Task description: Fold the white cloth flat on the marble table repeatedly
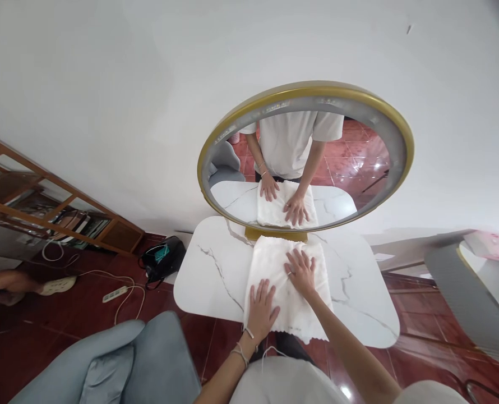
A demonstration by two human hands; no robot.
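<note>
A white cloth (289, 303) lies spread on the white marbled table (216, 269), its near edge reaching over the table's front edge. My left hand (263, 308) rests flat on the cloth's left part, fingers apart, with bracelets at the wrist. Farther up and to the right, my right hand (300, 272) lies on the cloth with its fingers spread and a ring on one finger. Behind the cloth stands a round gold-framed mirror (300, 168), which reflects both hands, the cloth and a white shirt.
A grey-blue chair (161, 359) is at the lower left. On the red floor are a black bag (165, 258), a power strip (115, 294) and a person's foot (58, 285). A wooden shelf (64, 207) stands left, a grey cabinet (468, 297) right.
</note>
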